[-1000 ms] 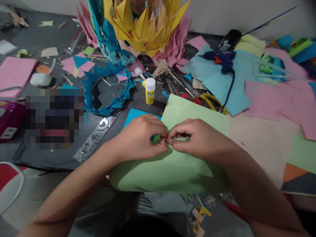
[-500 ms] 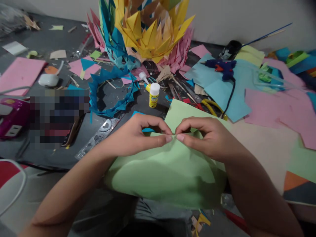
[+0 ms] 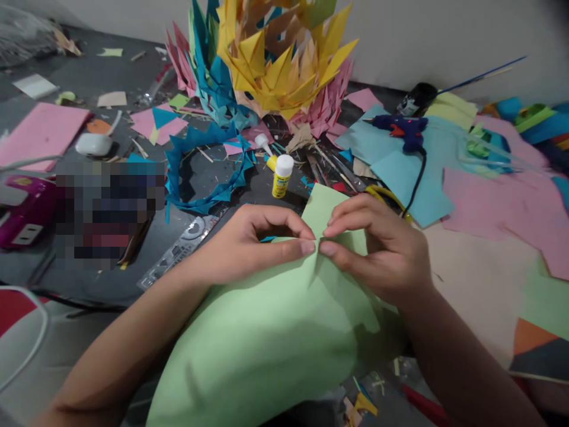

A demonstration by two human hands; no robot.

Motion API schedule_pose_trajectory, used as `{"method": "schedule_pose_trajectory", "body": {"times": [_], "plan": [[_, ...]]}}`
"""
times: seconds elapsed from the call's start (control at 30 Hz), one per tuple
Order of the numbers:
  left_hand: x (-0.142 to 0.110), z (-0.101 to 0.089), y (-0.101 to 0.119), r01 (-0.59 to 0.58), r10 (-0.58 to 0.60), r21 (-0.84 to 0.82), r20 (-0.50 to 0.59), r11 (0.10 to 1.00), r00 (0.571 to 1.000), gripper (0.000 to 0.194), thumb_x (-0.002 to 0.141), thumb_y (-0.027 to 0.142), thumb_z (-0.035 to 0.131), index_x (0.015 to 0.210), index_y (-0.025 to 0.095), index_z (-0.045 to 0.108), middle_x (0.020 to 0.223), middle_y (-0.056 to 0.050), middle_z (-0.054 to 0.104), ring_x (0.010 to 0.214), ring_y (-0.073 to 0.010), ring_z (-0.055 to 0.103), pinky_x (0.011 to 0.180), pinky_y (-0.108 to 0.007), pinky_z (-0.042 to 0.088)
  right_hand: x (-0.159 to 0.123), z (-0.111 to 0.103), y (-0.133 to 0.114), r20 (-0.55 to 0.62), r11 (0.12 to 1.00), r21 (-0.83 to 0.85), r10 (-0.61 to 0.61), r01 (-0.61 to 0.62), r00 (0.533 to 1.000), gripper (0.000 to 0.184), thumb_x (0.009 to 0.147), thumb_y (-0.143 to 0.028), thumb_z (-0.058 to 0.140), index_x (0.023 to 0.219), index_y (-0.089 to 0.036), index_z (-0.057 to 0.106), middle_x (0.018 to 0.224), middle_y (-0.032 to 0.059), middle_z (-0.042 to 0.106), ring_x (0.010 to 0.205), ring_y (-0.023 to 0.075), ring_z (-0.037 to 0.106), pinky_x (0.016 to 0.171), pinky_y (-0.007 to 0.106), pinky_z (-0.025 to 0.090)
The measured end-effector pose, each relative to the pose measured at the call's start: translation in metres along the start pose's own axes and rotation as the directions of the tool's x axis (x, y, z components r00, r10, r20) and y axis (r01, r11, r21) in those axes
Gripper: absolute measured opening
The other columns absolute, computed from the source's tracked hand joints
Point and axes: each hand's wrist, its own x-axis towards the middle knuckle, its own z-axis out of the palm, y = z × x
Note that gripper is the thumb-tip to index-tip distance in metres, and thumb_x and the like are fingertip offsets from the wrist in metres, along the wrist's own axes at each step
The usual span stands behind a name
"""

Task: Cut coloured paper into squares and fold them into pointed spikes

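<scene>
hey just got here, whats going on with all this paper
A person's left hand pinches a bent green sheet. The right hand is close beside that pinch; whether it grips the sheet is unclear. Beyond them, a white-capped yellow container stands upright near a spiky blue paper ring.

A makeshift paper-craft workspace is suggested, though whether it is set up in a home or a workshop cannot be told. The tabletop (image 3: 120,70) is littered with paper scraps (image 3: 141,126); folded-paper rings (image 3: 284,77) are stood at twelve o'clock, a glue gun (image 3: 406,126) is laid at two, and coloured sheets (image 3: 484,201) are spread at three.
</scene>
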Motion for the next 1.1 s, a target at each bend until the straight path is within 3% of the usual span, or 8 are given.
{"method": "schedule_pose_trajectory", "body": {"times": [0.13, 0.3, 0.53, 0.9, 1.1], "plan": [[0.0, 0.0, 0.0, -0.026, 0.026, 0.066, -0.005, 0.997, 1.0, 0.009, 0.077, 0.022, 0.062, 0.077, 0.014, 0.066, 0.076, -0.003, 0.066, 0.07, -0.0128, 0.06, 0.063, -0.021, 0.047, -0.002, 0.0, -0.005, 0.034, 0.997, -0.058, 0.061, -0.059, 0.998, 0.005, 0.078, -0.021, 0.06, 0.076, -0.024, 0.064, 0.074, 0.0011, 0.064, 0.068, 0.0151, 0.059, 0.063, 0.029, 0.048], [0.0, 0.0, -0.001, -0.055, 0.059, 0.127, -0.025, 0.99, 0.998, 0.01, 0.077, 0.023, 0.063, 0.08, 0.015, 0.068, 0.078, -0.003, 0.068, 0.073, -0.0144, 0.062, 0.065, -0.022, 0.048, -0.002, 0.001, -0.009, 0.045, 0.994, 0.022, 0.105, -0.106, 0.993, 0.01, 0.078, -0.017, 0.057, 0.079, -0.022, 0.065, 0.077, 0.0022, 0.067, 0.07, 0.0152, 0.062, 0.062, 0.028, 0.05], [0.0, 0.0, -0.002, -0.088, 0.095, 0.163, -0.036, 0.983, 0.995, 0.01, 0.076, 0.023, 0.064, 0.079, 0.016, 0.07, 0.078, -0.003, 0.069, 0.073, -0.0149, 0.063, 0.066, -0.023, 0.05, -0.003, 0.0, -0.011, 0.07, 0.974, 0.059, 0.215, -0.219, 0.974, 0.005, 0.075, -0.024, 0.064, 0.078, -0.021, 0.066, 0.076, 0.0016, 0.07, 0.067, 0.0148, 0.064, 0.06, 0.024, 0.052], [0.001, 0.001, -0.002, -0.102, 0.11, 0.192, -0.033, 0.976, 0.993, 0.009, 0.076, 0.022, 0.065, 0.08, 0.017, 0.07, 0.079, -0.003, 0.07, 0.072, -0.0145, 0.063, 0.065, -0.023, 0.049, -0.007, 0.002, -0.009, 0.039, 0.975, -0.052, 0.218, -0.216, 0.975, 0.007, 0.079, -0.024, 0.058, 0.078, -0.022, 0.065, 0.073, 0.0002, 0.069, 0.063, 0.0127, 0.062, 0.055, 0.022, 0.05], [0.001, 0.002, -0.002, -0.125, 0.133, 0.161, -0.034, 0.979, 0.991, 0.006, 0.075, 0.019, 0.065, 0.078, 0.017, 0.07, 0.078, -0.002, 0.069, 0.073, -0.0139, 0.063, 0.066, -0.022, 0.049, -0.005, 0.0, -0.007, 0.09, 0.978, -0.032, 0.206, -0.204, 0.974, 0.01, 0.082, -0.027, 0.054, 0.077, -0.022, 0.062, 0.074, 0.0005, 0.067, 0.066, 0.0131, 0.061, 0.057, 0.023, 0.049]]}}
